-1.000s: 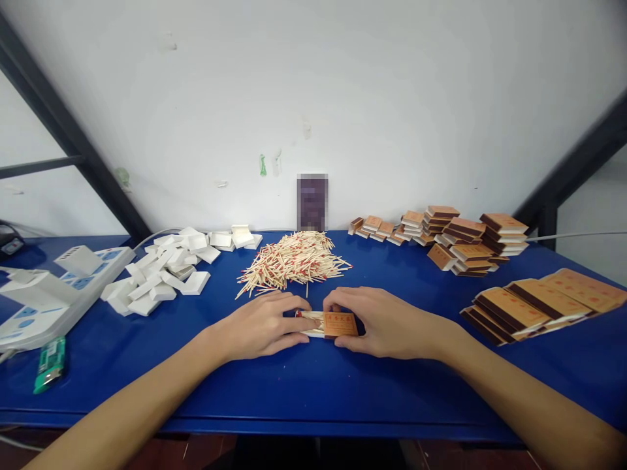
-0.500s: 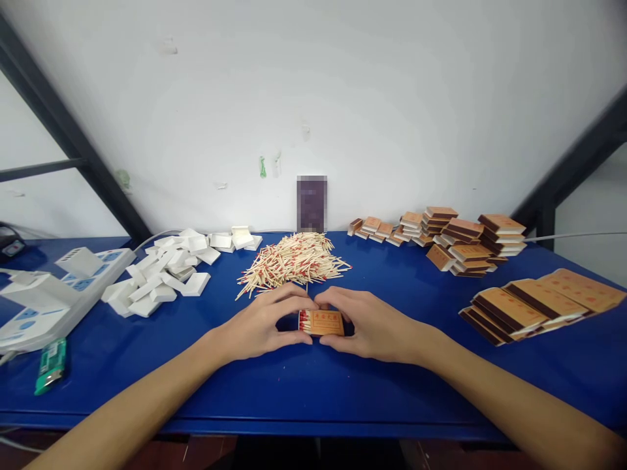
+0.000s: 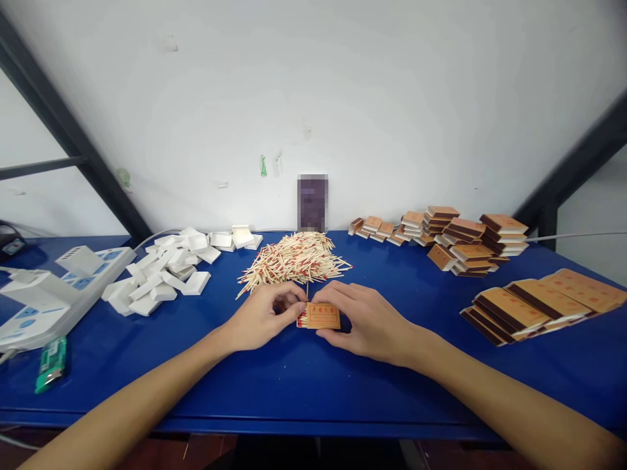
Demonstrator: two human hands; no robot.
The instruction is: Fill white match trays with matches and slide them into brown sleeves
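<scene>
A matchbox (image 3: 323, 316) with an orange printed sleeve is between my hands, its tray partly out at the left end with red match heads showing. My right hand (image 3: 367, 320) grips the sleeve, thumb along the near edge and fingers over the far edge. At the tray's open end, my left hand (image 3: 264, 316) is closed, its thumb and curled fingers on the corner by the matches. Just beyond my hands lies a heap of loose matches (image 3: 296, 258). One match stick shows between the heap and the box.
White empty trays (image 3: 166, 267) are piled to the left, beside a power strip (image 3: 93, 281) and a green packet (image 3: 51, 364). On the right stand stacked matchbox sleeves (image 3: 465, 241) and flattened sleeves (image 3: 543, 300). A blurred purple item (image 3: 312, 202) leans on the wall behind the blue table (image 3: 274, 398).
My hands and the matchbox have shifted slightly away from me and left. My left fingers have curled in, with the thumb moving from the near edge up to the tray's end.
</scene>
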